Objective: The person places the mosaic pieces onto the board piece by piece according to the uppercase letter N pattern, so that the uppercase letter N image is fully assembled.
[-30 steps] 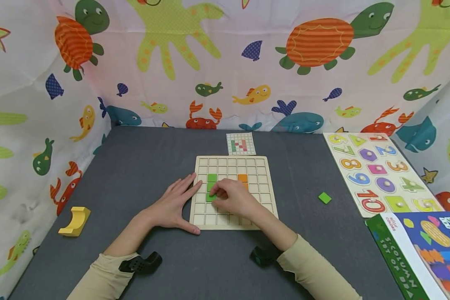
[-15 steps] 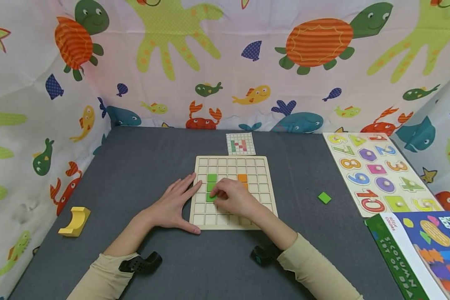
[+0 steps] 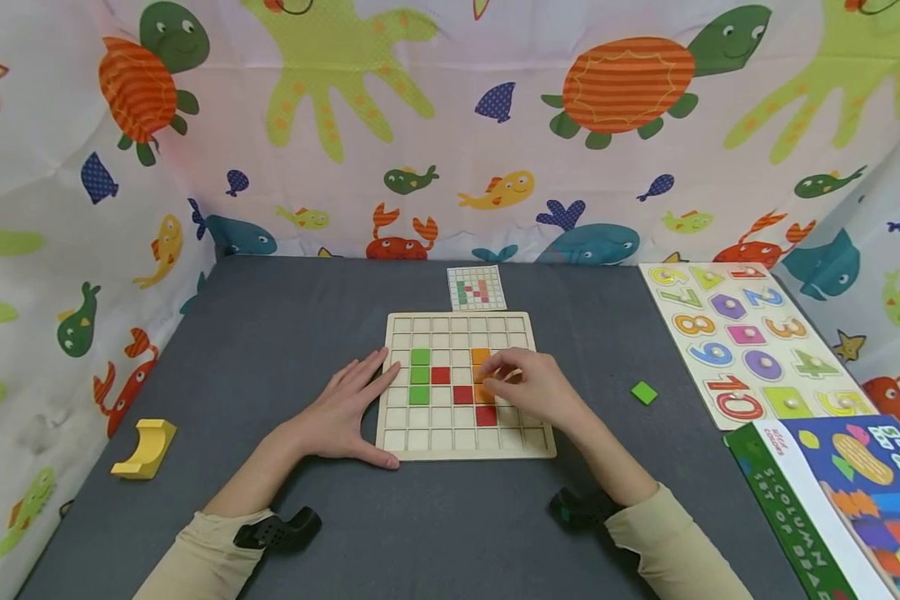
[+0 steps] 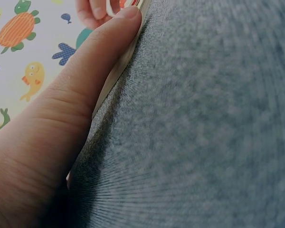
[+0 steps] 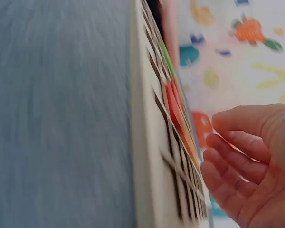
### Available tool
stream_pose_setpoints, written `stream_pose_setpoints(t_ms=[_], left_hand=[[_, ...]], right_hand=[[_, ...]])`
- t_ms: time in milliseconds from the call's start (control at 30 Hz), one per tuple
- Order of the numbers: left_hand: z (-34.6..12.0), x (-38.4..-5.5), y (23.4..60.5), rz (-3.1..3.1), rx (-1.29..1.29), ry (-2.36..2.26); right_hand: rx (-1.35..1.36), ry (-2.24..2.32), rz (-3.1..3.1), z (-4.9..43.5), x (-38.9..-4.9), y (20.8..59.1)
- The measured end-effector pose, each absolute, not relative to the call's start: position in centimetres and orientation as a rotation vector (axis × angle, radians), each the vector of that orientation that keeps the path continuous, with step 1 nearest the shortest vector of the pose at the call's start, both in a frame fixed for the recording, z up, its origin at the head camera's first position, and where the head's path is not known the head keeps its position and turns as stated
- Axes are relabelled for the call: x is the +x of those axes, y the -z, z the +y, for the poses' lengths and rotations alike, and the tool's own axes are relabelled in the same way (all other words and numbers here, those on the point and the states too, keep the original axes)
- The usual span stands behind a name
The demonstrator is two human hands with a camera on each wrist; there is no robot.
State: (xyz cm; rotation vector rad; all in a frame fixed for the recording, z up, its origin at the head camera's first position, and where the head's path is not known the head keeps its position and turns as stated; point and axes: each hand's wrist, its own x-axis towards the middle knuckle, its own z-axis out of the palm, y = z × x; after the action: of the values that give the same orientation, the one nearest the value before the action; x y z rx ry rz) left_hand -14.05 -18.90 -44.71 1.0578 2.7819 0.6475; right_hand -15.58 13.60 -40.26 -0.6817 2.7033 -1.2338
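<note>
A wooden grid board (image 3: 437, 439) lies on the dark table, with three green tiles (image 3: 419, 376), three red tiles (image 3: 462, 395) and a column of orange tiles (image 3: 480, 357) in its cells. Fingers and thumb spread, my left hand (image 3: 342, 414) rests against the board's left side; its thumb (image 4: 80, 80) shows large in the left wrist view. Over the right part of the board hovers my right hand (image 3: 534, 386), partly covering the orange tiles. Its relaxed, bent fingers (image 5: 237, 161) hold nothing in the right wrist view. A small pattern card (image 3: 477, 288) lies behind the board.
One loose green tile (image 3: 644, 392) lies right of the board. Further right are a number-and-shape puzzle board (image 3: 746, 335) and a colourful box (image 3: 810, 508). A yellow arched block (image 3: 145, 450) stands at the left. A printed cloth (image 3: 450, 125) hangs behind the table.
My right hand has left the lowest green tile and moved right, to the orange tiles, uncovering the red tiles. The left hand stays at the board. The head view has shifted slightly.
</note>
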Motion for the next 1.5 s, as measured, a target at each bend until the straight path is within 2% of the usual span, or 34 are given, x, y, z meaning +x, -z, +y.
stream_pose_setpoints(t_ms=[367,600,1500], left_hand=[[-19.0,-13.9,44.8,2.778,1.002,-0.630],[-19.3,-13.9,44.9,2.786,0.972,-0.610],[-18.8,-14.0,44.7,2.778,1.009,-0.614]], right_hand=[[-0.272,0.889,2.913,23.8,-15.4,39.0],[-0.187,0.744,2.920,27.7,-15.2,38.8],[-0.314,0.936,2.889,27.1,-15.5,40.6]])
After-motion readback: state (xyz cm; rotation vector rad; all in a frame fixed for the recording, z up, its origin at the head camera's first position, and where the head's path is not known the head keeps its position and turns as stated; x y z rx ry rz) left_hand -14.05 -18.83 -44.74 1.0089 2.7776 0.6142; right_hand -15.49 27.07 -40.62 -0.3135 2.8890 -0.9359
